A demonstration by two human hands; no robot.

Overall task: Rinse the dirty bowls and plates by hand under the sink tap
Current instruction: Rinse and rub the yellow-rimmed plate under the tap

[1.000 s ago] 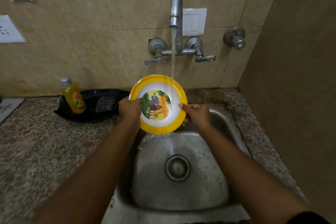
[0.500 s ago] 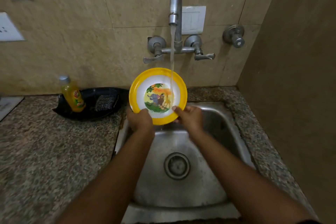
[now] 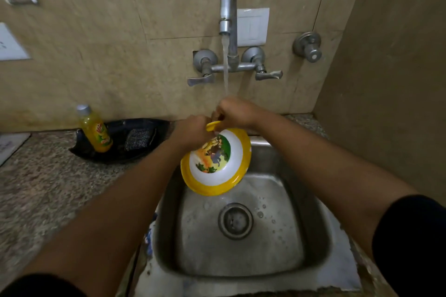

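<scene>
Left hand: fingers curled, gripping bowl rim at its 12 o'clock.
Right hand: pinching same rim, under tap stream.

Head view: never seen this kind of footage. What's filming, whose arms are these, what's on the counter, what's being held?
There is no robot here. A person wears one wide-angle camera on the head, looking down at their own arms over a kitchen sink.

The left hand and the right hand both grip the top rim of a yellow-rimmed plate with a cartoon picture. It hangs tilted over the basin, its face toward the camera. The tap on the wall is running, and the water lands around the right hand and the plate's top edge.

On the stone counter to the left sits a black tray holding a scrub pad, with an orange bottle at its left end.
</scene>
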